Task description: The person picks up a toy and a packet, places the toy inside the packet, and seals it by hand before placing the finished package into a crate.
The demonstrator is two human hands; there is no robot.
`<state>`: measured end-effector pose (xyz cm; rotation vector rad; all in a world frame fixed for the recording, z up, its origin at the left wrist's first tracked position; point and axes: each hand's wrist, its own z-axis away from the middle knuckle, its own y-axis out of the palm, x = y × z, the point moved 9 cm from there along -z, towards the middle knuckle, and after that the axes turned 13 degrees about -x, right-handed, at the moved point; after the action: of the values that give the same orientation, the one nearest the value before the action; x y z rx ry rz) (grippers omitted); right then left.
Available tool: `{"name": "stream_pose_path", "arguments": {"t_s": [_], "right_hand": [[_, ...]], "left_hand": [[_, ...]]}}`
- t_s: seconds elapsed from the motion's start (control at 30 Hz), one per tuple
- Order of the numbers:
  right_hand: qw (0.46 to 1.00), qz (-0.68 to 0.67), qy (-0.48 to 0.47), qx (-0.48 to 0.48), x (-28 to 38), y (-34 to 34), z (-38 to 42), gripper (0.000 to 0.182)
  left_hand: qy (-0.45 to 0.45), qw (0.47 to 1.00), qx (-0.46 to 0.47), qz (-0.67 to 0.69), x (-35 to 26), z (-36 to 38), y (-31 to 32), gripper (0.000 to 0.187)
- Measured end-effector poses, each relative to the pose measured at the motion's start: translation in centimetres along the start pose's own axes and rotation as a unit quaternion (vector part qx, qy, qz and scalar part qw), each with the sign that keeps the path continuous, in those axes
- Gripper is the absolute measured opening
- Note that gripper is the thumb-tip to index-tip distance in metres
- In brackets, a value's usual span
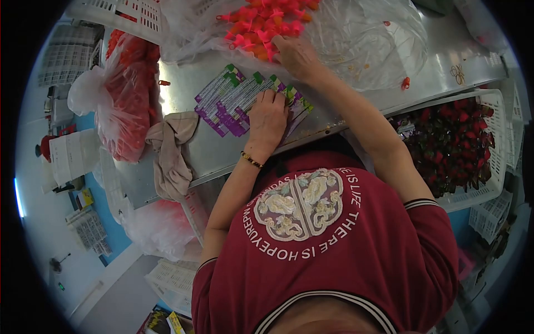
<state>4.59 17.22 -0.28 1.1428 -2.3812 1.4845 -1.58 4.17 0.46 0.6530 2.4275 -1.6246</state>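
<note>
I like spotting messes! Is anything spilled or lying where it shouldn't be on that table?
Yes, a little. One small red piece lies alone on the metal table, away from the pile of orange and pink pieces that the right hand reaches into. A crumpled beige cloth droops over the table's edge. The left hand presses on fanned-out printed cards.

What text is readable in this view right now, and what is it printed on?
"THERE IS LIFE" and "HOPE": ring of white letters on the red shirt; remaining letters unclear.
Purple-green packets under the left hand: print too small.
Right hand on the orange pieces: no text.
</note>
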Motion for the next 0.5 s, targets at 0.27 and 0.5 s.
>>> {"name": "stream_pose_path", "arguments": {"t_s": [0.27, 0.5], "right_hand": [[1.0, 0.001, 0.002, -0.028, -1.2, -2.5, 2.9, 0.011], [0.986, -0.115, 0.091, -0.084, -2.6, -6.8, 5.5, 0.013]], "left_hand": [[-0.007, 0.999, 0.021, -0.026, 0.0, -0.6, 1.1, 0.016], [0.025, 0.999, 0.014, -0.035, -1.3, -0.8, 0.8, 0.014]]}}
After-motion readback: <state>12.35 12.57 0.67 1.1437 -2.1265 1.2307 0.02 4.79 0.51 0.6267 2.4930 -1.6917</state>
